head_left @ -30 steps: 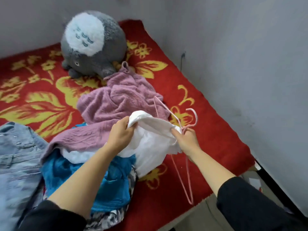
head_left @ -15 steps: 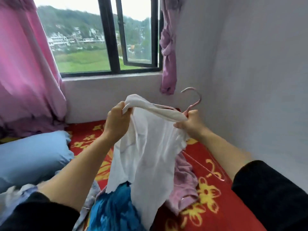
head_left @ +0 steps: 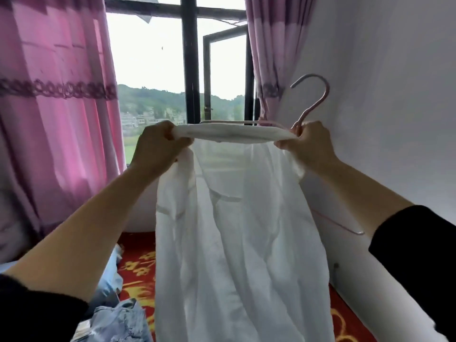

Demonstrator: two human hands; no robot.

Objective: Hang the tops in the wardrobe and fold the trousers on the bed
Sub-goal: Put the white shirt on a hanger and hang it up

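I see my left hand [head_left: 158, 144] curled tight round one end of the top [head_left: 234, 230], where its upper edge is pulled out straight. My right hand [head_left: 306, 144] grips the other end along with the neck of the hanger [head_left: 313, 99], whose hook stands up above my knuckles. The top hangs from both hands, raised in front of the window [head_left: 153, 65] and above the bed [head_left: 138, 267]. Jeans [head_left: 118, 322] lie on the bed at lower left.

Thin, matt white cloth top [head_left: 237, 243], smooth pink coated hanger [head_left: 313, 104], sheer pink curtains [head_left: 56, 119], faded blue denim [head_left: 118, 324]
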